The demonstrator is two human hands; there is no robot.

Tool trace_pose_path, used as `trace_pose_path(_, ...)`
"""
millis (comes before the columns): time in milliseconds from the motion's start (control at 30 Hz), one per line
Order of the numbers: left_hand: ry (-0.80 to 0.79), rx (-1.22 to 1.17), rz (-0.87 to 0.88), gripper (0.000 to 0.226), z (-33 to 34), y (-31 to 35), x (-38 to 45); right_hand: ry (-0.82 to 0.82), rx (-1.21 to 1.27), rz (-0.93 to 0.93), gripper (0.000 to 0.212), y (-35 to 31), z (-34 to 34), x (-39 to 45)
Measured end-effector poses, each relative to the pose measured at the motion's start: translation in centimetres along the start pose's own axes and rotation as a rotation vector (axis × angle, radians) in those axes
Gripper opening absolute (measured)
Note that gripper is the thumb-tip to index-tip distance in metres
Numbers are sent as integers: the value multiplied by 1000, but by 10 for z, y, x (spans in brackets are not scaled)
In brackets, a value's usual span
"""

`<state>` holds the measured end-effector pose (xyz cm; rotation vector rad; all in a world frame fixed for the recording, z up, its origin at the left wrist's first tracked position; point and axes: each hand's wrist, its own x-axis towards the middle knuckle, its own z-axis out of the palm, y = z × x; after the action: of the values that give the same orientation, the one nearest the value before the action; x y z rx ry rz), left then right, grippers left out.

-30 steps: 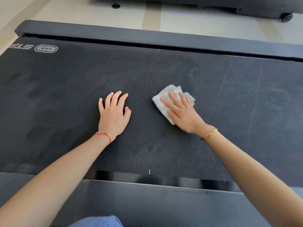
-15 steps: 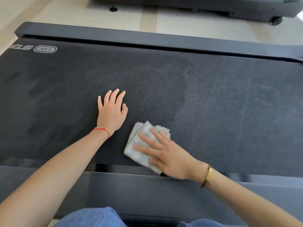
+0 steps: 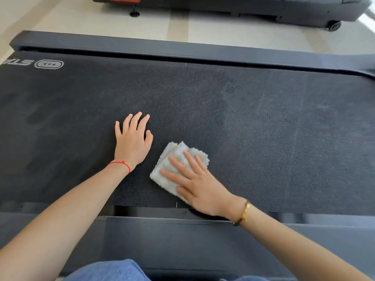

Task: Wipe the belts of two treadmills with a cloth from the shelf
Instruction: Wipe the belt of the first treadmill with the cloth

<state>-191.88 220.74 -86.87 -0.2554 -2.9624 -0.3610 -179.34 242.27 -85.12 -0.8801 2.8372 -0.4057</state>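
The folded white cloth point(image 3: 178, 169) is pressed flat near the near edge of the black treadmill belt point(image 3: 263, 128) by the straight-fingered right hand point(image 3: 200, 187) for wiping, the released left hand point(image 3: 132, 142) is laid flat for balance, and a second treadmill point(image 3: 233, 7) is seen far off on the pale floor point(image 3: 81, 21).

The cloth point(image 3: 177, 167) lay on the belt point(image 3: 263, 128) near its near edge, under the flat right hand point(image 3: 199, 185). Just left of it the left hand point(image 3: 132, 142) rested flat on the belt. Beyond the belt's far side rail point(image 3: 182, 50), across the floor point(image 3: 223, 29), stood a second treadmill point(image 3: 243, 6).
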Motion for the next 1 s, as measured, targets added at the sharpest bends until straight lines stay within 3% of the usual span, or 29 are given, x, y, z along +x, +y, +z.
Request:
trace_pose_path(133, -8, -5, 3, 51, -1, 0, -1, 0, -25, -7, 52, 25, -8, -7)
trace_pose_path(367, -36, 0, 2, 51, -1, -1, 1, 92, 18, 545, 50, 113, -43, 22)
trace_pose_path(467, -36, 8, 10, 51, 0, -1, 1, 68, 33, 502, 51, 102, -39, 20)
trace_pose_path(667, -27, 16, 5, 51, 1, -1, 0, 11, 19, 117, 52, 30, -14, -26)
trace_pose_path(767, -30, 16, 4, 51, 1, -1, -1, -34, 57, 12, 52, 9, -5, -54)
trace_pose_path(900, -38, 3, 4, 51, -1, 0, -2, -67, 48, 13, 52, 34, -15, -54)
trace_pose_path(1000, -44, -21, 2, 51, -2, 0, -2, 7, -19, 235, 51, 74, -30, -31)
